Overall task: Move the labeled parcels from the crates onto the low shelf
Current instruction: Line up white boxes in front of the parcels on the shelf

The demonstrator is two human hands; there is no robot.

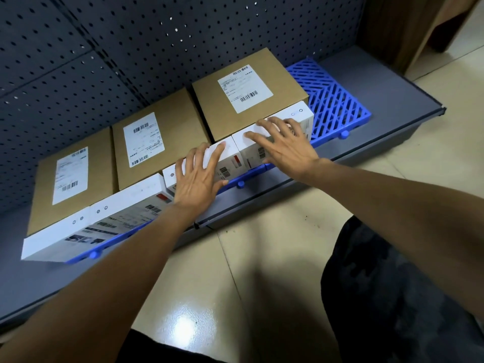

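Three brown cardboard parcels with white shipping labels lie in a row on the low shelf: left [73, 176], middle [157, 137], right [248, 93]. Several white boxes stand in front of them along the shelf's front. My left hand [199, 176] presses flat, fingers spread, on one white box [227, 163]. On the neighbouring white box [298, 116] to the right, my right hand [285, 142] rests with straight fingers. Two more white boxes [131, 203] [60, 237] sit further left.
The parcels rest on blue plastic grid mats [335, 100] on the grey shelf [392, 82]. A dark pegboard wall [131, 48] backs the shelf. Glossy beige floor tiles [262, 258] lie in front. My dark-clothed knee [392, 297] is at lower right.
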